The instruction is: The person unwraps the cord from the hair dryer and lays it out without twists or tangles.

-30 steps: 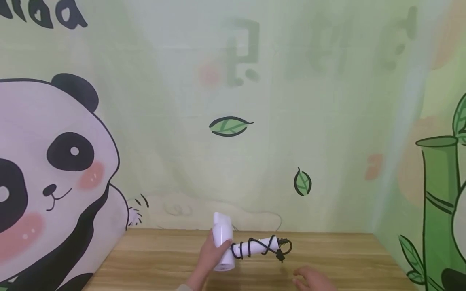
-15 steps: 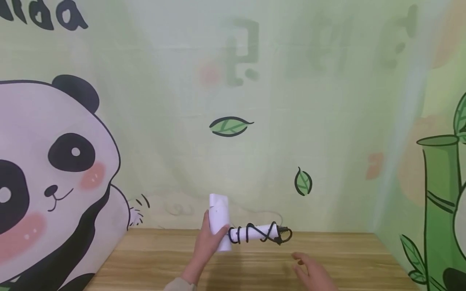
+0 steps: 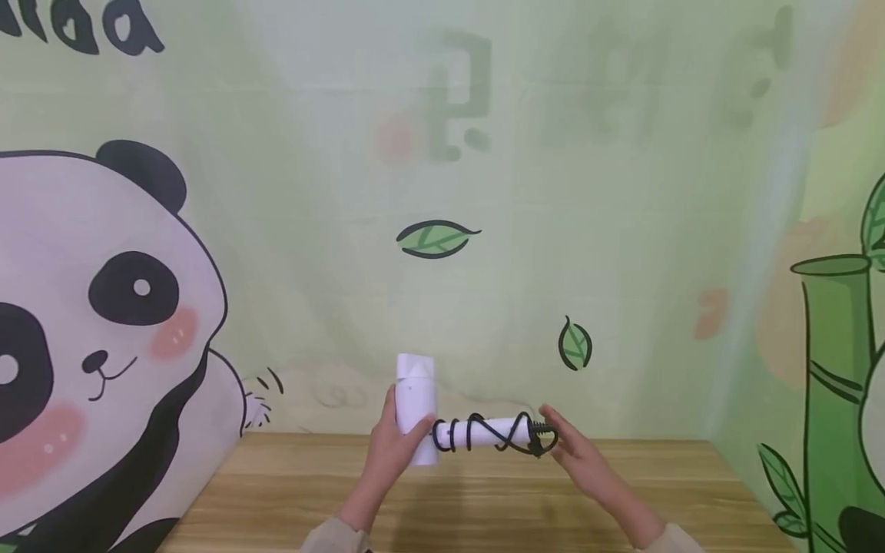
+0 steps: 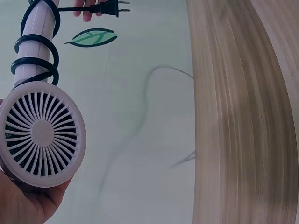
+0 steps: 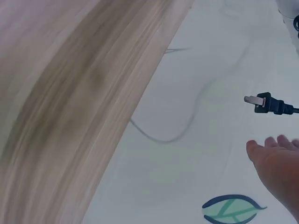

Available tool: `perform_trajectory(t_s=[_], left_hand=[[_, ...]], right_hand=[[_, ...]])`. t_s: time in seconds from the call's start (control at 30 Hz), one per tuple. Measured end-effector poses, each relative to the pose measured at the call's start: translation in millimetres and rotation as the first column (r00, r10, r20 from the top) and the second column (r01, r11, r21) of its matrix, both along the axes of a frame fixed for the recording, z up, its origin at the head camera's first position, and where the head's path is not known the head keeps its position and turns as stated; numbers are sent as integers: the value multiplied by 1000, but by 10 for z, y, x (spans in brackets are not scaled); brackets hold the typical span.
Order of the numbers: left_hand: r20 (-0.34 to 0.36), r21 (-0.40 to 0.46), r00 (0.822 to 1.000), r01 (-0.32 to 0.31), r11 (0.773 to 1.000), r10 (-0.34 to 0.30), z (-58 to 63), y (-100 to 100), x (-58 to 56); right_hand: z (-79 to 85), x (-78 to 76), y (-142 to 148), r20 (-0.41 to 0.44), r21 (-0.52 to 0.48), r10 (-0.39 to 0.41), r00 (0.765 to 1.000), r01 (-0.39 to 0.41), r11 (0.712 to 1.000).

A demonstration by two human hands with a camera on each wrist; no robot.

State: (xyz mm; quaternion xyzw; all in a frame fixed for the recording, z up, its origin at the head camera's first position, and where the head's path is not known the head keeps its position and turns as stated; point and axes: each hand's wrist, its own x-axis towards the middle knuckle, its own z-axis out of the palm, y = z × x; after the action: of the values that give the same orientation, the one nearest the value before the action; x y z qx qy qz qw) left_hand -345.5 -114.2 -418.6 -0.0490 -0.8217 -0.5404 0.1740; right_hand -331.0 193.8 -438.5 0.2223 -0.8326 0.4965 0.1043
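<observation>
A white hair dryer [image 3: 417,392] is held up above the table, its barrel gripped by my left hand [image 3: 392,449] with the thumb across the near side. Its handle [image 3: 487,435] points right, and a black cord [image 3: 452,435] winds around it. The left wrist view shows the round slotted rear grille [image 4: 43,133]. At the handle's end, my right hand [image 3: 581,457] is beside the cord loop with fingers extended; whether it touches is unclear. In the right wrist view, the two-prong plug [image 5: 268,103] hangs free above the fingertips.
Below the hands lies a wood-grain table [image 3: 311,484]. Behind it hangs a pale green backdrop [image 3: 311,269] printed with a panda, leaves and bamboo.
My left hand has lifted the hair dryer higher above the table. My right hand has come up and forward to the handle's end, its fingers straightening.
</observation>
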Motion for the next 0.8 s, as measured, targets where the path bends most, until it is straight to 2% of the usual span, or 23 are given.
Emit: perform_trajectory(t_s=[0.07, 0.27, 0.63, 0.73, 0.8], left_hand=[[1, 6, 1000, 6, 1000, -6, 6, -4, 11], [-2, 16, 1000, 20, 1000, -20, 1, -22, 32], [10, 8, 999, 31, 999, -31, -39, -97, 33], [17, -1, 999, 43, 999, -43, -56, -117, 48], [23, -1, 999, 46, 999, -46, -78, -131, 53]], right_hand=[[26, -26, -38, 47, -15, 18, 999, -17, 1000], [-8, -66, -136, 129, -22, -28, 991, 31, 999], [-14, -163, -163, 126, -18, -13, 992, 15, 1000], [7, -192, -165, 116, 1, -53, 992, 53, 999], [47, -197, -171, 116, 18, -110, 987, 109, 994]])
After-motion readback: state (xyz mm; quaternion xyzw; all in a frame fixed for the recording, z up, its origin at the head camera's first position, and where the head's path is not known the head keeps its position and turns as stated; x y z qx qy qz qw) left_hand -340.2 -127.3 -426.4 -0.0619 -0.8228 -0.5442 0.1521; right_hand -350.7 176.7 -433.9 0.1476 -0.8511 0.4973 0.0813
